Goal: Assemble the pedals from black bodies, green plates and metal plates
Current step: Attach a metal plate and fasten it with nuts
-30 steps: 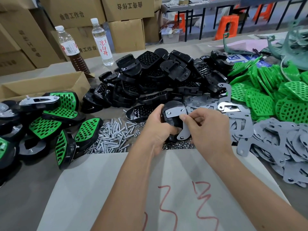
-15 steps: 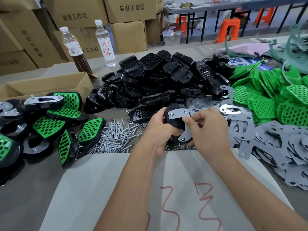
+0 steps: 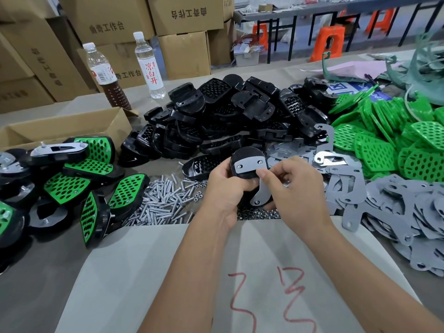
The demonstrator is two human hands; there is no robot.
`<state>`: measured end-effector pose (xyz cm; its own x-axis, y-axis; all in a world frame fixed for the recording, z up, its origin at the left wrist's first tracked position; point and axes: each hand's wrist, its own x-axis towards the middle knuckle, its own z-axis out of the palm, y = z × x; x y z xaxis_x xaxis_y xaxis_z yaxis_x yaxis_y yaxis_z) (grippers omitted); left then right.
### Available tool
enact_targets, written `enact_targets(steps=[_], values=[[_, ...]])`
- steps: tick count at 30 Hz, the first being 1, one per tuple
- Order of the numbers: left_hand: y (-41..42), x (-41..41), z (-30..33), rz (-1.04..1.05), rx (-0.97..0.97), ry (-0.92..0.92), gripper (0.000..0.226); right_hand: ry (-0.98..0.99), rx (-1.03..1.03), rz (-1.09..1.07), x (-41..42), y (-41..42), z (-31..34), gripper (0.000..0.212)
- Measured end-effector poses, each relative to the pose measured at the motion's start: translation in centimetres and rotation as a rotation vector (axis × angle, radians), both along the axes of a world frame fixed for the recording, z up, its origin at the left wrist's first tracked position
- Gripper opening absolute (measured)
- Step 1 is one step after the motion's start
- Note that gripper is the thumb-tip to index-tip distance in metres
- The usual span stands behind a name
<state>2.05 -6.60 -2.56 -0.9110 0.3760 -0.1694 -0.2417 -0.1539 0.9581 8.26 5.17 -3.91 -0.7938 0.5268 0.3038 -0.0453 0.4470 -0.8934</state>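
- Pedal body point(image 3: 247, 155), black and rounded, is being held up just above the table's near edge, its flat back turned toward the person so the mounting face is easy to see.
- Metal plate point(image 3: 251, 165) is lying against that face, its wide end with two holes across the body and its narrow tail point(image 3: 260, 197) hanging down past the lower edge; it looks like it is being lined up over the screw holes.
- Left hand point(image 3: 224, 188) is wrapping its fingers around the body from the left and underneath, gripping it firmly, presumably to keep it from turning during alignment.
- Right hand point(image 3: 296, 188) is pinching the plate, thumb point(image 3: 263, 174) pressing on its front; the other fingers are curled, and what they touch behind I cannot tell.
- Loose screws point(image 3: 165, 200) are lying in a heap just beyond the hands, with small nuts point(image 3: 259, 213) just under them, likely kept within reach for the fastening step.
- Spare black bodies point(image 3: 230, 116) are piled behind, grey metal plates point(image 3: 389, 205) are spreading to the right, and green perforated plates point(image 3: 394, 140) are stacked at the far right, so each part sits in its own zone.
- Finished pedals point(image 3: 79, 179) with green faces are gathering on the left beside an open cardboard box point(image 3: 64, 128).
- Two drink bottles point(image 3: 149, 66) are standing behind, in front of stacked cartons point(image 3: 187, 18).
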Motion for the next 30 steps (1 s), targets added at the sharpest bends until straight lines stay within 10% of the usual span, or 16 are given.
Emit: enact_targets(steps=[30], values=[[0.3, 0.5, -0.2, 0.033, -0.016, 0.069, 0.046, -0.084, -0.228, 0.058, -0.4, 0.7, -0.7, 0.037]])
